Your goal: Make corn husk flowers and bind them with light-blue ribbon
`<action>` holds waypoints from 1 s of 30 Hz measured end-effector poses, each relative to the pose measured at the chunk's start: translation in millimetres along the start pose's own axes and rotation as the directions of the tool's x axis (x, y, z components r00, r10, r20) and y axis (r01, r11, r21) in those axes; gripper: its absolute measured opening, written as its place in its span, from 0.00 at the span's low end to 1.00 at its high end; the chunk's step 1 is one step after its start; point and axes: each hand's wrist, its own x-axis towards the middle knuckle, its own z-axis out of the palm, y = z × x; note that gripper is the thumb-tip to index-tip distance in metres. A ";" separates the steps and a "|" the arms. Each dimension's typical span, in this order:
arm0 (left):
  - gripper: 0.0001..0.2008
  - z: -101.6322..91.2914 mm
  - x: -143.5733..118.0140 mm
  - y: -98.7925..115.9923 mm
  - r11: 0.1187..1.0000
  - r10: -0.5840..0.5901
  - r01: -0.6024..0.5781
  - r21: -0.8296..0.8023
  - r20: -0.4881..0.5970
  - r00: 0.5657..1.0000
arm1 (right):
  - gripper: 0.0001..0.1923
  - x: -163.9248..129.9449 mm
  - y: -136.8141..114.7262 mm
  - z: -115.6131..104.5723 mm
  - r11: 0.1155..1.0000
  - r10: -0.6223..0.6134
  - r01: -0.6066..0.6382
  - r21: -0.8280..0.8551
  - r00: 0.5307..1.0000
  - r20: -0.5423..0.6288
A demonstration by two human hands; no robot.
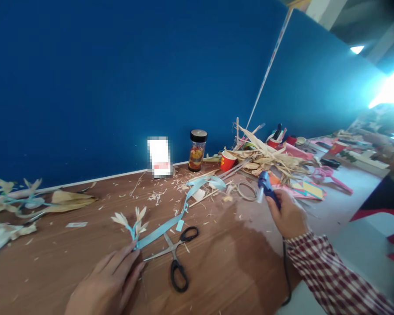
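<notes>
My left hand [107, 273] is closed at the lower left, its fingertips pinching the stem of a small flower sprig [133, 225] with pale husk-like petals. A light blue ribbon [160, 230] runs from that stem to the upper right across the table. Open scissors [174, 250] with black handles lie just right of my left fingers. On the right, my right hand [288, 213] grips a blue glue gun [267, 187], its nozzle end pointing up and left, with a cord hanging below. The trigger is hidden by my fingers.
A lidded jar [197, 151] and a red paper cup [227, 161] stand by the blue partition [118, 78]. Dried husks [265, 157] are heaped behind a tape roll [247, 191]. Pink scissors [330, 175] lie farther right. Another sprig [36, 199] lies left. A person's arm shows far right.
</notes>
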 end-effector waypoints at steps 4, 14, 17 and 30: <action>0.17 -13.0 5.5 7.2 1.000 0.001 -0.001 -0.013 0.013 1.000 | 0.19 10.6 -6.4 -13.6 0.996 -0.004 0.004 0.094 1.000 -0.006; 0.16 -9.1 4.6 6.9 0.998 -0.041 0.040 -0.045 -0.013 0.999 | 0.19 51.4 -8.7 -42.3 0.998 -0.018 0.026 0.062 0.993 -0.116; 0.16 -9.2 3.9 7.0 0.999 -0.038 0.038 -0.037 -0.011 0.999 | 0.19 57.8 -14.3 -48.7 1.000 -0.018 0.018 0.008 0.998 -0.063; 0.16 -9.8 4.0 9.8 1.000 -0.029 0.029 0.002 -0.007 1.000 | 0.19 71.5 -38.9 -37.9 0.950 -0.301 0.275 -0.148 0.935 -0.189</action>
